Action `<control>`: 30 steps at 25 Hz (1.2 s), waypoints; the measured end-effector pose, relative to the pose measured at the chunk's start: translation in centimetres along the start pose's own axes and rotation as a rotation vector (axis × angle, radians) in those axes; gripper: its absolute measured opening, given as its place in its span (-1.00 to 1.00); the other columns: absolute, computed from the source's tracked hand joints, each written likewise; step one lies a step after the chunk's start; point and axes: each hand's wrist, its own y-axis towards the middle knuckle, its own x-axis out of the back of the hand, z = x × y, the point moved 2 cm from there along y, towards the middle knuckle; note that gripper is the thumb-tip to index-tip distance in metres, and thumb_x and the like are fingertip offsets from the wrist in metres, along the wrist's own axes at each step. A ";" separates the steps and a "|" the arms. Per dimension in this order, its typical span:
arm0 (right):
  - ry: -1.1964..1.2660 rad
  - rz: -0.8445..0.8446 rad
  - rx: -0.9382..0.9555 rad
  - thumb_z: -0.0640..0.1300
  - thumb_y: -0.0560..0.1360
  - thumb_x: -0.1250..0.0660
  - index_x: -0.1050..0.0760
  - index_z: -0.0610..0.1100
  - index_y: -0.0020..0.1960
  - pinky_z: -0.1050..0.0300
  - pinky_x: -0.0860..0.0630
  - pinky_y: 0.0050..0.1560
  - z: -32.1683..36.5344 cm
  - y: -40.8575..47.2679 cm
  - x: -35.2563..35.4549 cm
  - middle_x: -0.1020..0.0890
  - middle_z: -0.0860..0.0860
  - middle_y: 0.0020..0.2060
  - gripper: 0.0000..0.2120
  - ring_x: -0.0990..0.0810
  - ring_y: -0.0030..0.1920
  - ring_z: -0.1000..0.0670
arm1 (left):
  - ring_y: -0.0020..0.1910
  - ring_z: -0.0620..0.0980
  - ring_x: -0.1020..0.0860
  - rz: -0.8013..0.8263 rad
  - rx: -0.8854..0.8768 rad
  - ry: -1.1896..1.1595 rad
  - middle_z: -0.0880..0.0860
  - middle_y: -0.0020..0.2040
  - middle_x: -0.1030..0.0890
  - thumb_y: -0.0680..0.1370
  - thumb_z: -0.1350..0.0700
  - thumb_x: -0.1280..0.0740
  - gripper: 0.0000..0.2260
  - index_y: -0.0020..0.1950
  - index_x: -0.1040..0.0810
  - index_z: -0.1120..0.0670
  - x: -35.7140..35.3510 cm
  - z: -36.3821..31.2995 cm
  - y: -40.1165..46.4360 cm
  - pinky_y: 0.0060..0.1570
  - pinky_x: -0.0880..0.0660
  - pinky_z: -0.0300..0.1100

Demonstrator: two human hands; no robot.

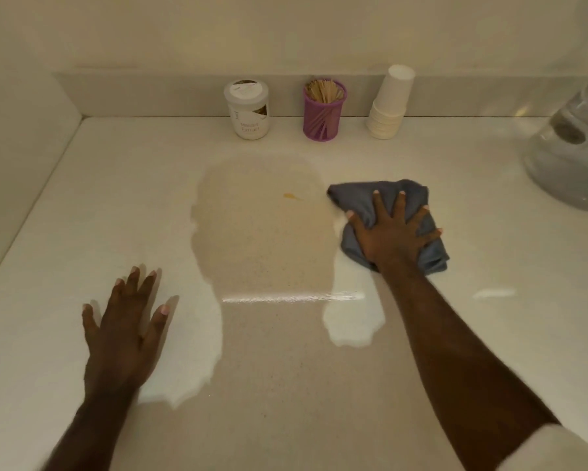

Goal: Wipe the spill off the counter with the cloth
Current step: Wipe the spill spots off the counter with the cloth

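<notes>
Wiping looks barely begun: small orange spill [292,196] remains on the pale table [455,334], left of the crumpled grey-blue cloth [387,198]. Right hand [393,237] presses flat on it; left hand [122,334] rests spread, grasping nothing.

open pale counter [455,185] all around; only a white jar [246,110], purple mesh cup [324,112] and stacked paper cups [389,103] line the back wall (clear appliance [571,147] far right).

Crumpled grey-blue cloth [404,212] lies just right of small orange spill [292,196] on counter [455,164]
</notes>
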 end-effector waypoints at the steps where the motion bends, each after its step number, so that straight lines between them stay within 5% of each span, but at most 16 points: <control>1: 0.018 0.009 -0.021 0.46 0.45 0.12 0.14 0.23 0.53 -0.59 0.19 0.32 1.1 1.4 0.0 0.08 -0.05 0.59 -0.28 0.17 0.52 -0.35 | 0.55 -0.05 -0.03 0.011 0.001 0.007 -0.08 0.57 -0.10 0.56 -0.29 0.15 -0.46 0.53 -0.07 -0.19 -0.1 0.2 0.1 0.46 0.19 0.12; 9: -0.020 0.095 0.334 0.49 0.41 0.08 0.08 0.18 0.54 -0.59 0.34 0.28 17.7 -3.3 -3.3 0.09 -0.10 0.58 -0.22 0.24 0.50 -0.41 | 0.55 -0.03 -0.01 0.026 -0.005 0.003 -0.05 0.57 -0.10 0.55 -0.32 0.18 -0.41 0.53 -0.12 -0.13 -0.1 0.4 0.4 0.47 0.16 0.14; 13: 0.014 0.043 0.455 0.45 0.44 -0.01 0.02 0.19 0.54 -0.53 0.38 0.30 16.1 -8.0 -3.6 0.03 -0.07 0.59 -0.26 0.19 0.52 -0.35 | 0.55 0.00 -0.03 0.027 -0.007 0.014 -0.02 0.57 -0.12 0.56 -0.30 0.17 -0.42 0.53 -0.12 -0.11 -0.1 0.6 0.4 0.47 0.15 0.15; 24: 0.056 0.018 -0.235 0.47 0.45 0.09 0.18 0.27 0.52 -0.62 0.18 0.30 -5.7 -2.2 1.7 0.09 -0.02 0.59 -0.29 0.18 0.52 -0.35 | 0.54 0.03 -0.09 0.021 -0.014 0.051 0.00 0.55 -0.18 0.56 -0.29 0.15 -0.43 0.52 -0.14 -0.11 0.3 0.1 -0.2 0.40 0.36 -0.12; 30: 0.028 0.064 -0.186 0.52 0.41 0.18 0.18 0.22 0.53 -0.59 0.18 0.33 -4.3 5.8 3.1 0.12 -0.04 0.59 -0.22 0.18 0.52 -0.37 | 0.54 0.00 -0.09 -0.001 -0.017 0.059 -0.03 0.55 -0.17 0.57 -0.28 0.14 -0.44 0.53 -0.13 -0.12 0.3 -0.2 -0.2 0.41 0.37 -0.15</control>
